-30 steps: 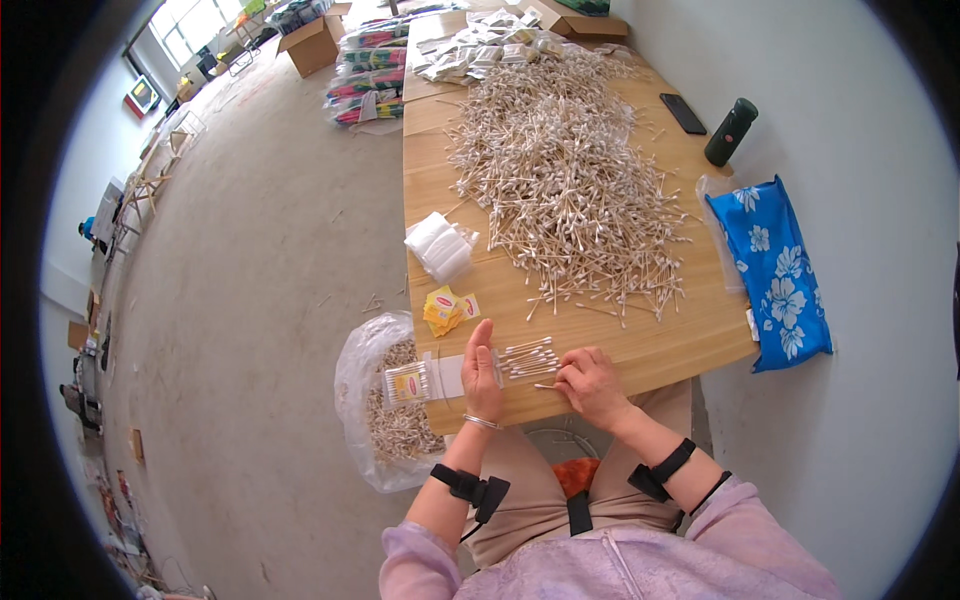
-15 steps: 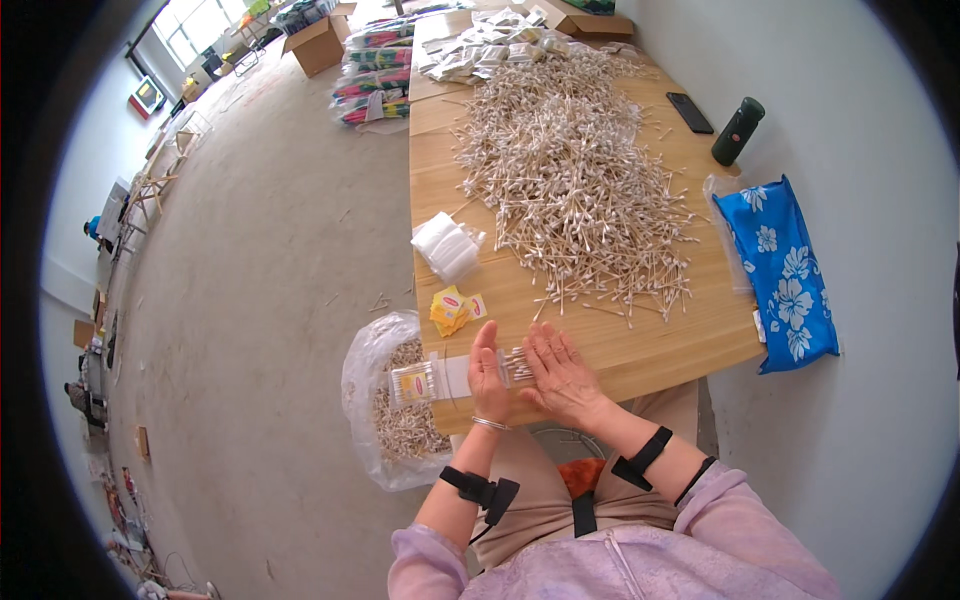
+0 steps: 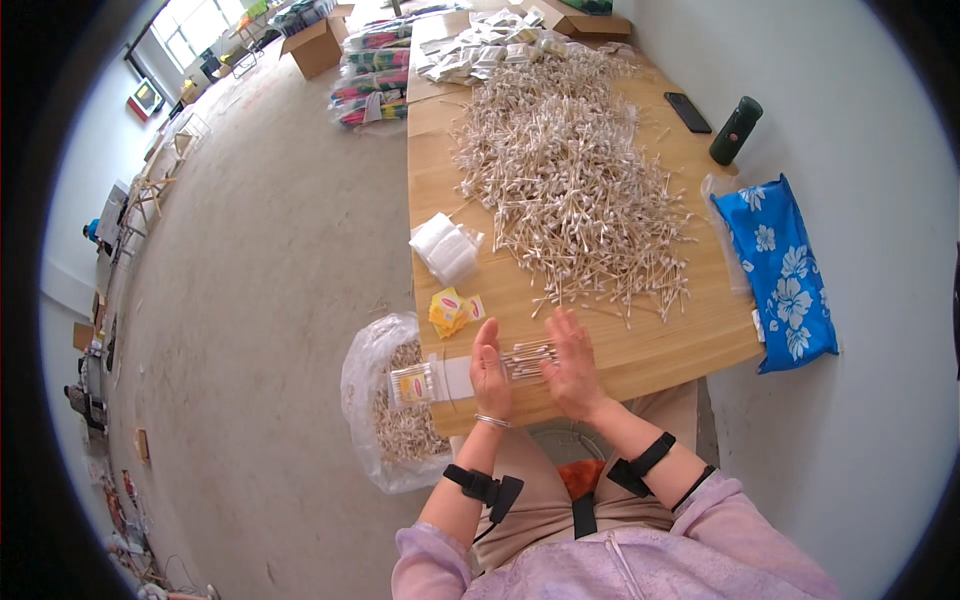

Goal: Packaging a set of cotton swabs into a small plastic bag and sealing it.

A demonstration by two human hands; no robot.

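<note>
A small bundle of cotton swabs [image 3: 527, 360] lies on the near edge of the wooden table [image 3: 650, 350], pressed between my two upright palms. My left hand [image 3: 489, 370] stands on its left side, my right hand [image 3: 572, 365] on its right, fingers straight and pointing away from me. A clear packet with a yellow label [image 3: 413, 384] lies flat just left of my left hand. A large heap of loose cotton swabs [image 3: 565, 180] covers the middle of the table beyond my hands.
A stack of clear bags [image 3: 445, 248] and yellow labels [image 3: 450, 310] lie left of the heap. A plastic sack of filled packets [image 3: 390, 420] sits on the floor at the table's left. A blue flowered bag [image 3: 785, 270], dark bottle [image 3: 735, 130] and phone [image 3: 688, 111] lie right.
My right hand has moved left from the swabs' right side and both palms have closed in on the bundle, squaring it between them.
</note>
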